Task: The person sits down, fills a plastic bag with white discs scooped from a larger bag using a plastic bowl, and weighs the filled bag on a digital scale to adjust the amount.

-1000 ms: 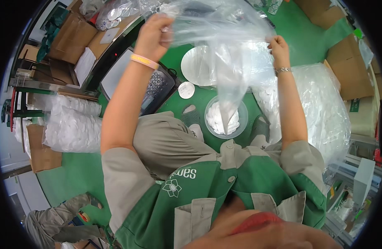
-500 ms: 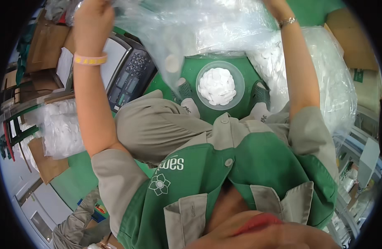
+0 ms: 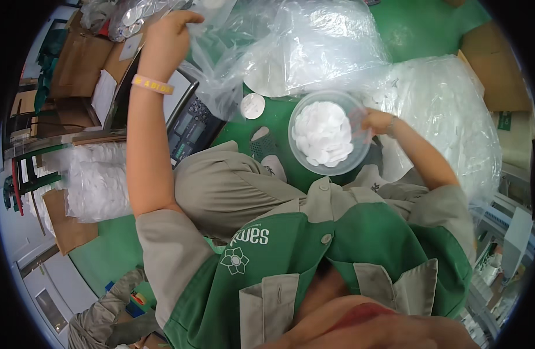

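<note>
I see the left hand (image 3: pixel 166 32) raised, fingers closed on the edge of the clear bag (image 3: pixel 302 46), which billows to its right. The right hand (image 3: pixel 377 122) grips the rim of the bowl (image 3: pixel 328 132), full of white discs (image 3: pixel 321 134), just left of it. A scale (image 3: pixel 189 125) sits below the left hand, a stray disc (image 3: pixel 253 106) beside it.

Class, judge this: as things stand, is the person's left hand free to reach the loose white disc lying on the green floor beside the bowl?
Probably not right away: the left hand is raised, gripping the plastic bag, which hangs over the white disc.
</note>
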Action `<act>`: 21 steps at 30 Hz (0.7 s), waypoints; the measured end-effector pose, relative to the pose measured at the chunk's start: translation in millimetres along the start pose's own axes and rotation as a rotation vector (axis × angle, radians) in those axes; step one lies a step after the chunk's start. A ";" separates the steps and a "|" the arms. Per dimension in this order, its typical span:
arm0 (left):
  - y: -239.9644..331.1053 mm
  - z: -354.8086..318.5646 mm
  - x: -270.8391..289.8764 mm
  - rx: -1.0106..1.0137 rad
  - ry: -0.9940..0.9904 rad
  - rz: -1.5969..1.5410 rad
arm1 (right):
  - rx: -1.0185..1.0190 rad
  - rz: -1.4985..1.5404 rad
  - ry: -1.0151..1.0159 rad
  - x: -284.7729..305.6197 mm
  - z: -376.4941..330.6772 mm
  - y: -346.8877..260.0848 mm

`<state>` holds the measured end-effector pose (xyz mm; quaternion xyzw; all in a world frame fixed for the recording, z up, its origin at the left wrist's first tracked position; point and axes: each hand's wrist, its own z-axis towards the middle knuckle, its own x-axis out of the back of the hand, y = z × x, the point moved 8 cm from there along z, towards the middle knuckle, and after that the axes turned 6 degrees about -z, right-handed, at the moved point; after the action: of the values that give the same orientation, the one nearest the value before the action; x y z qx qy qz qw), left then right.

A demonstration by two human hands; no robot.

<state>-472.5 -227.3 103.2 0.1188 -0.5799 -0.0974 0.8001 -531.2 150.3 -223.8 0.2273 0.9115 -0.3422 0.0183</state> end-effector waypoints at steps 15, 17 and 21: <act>177.6 -17.0 -34.4 -0.018 -0.245 -1.120 | 0.623 -0.265 0.659 -58.7 -171.7 -204.0; 206.5 -14.7 -35.6 0.058 -0.363 -1.298 | 0.801 -0.664 0.852 -69.4 -171.8 -218.9; 218.0 -4.5 -34.0 0.146 -0.365 -1.495 | 0.418 -1.394 1.038 -88.7 -211.9 -219.9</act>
<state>-474.8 -9.3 137.1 0.5132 -0.4733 -0.5915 0.4034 -519.7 103.0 90.5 -0.2533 0.6552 -0.2887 -0.6506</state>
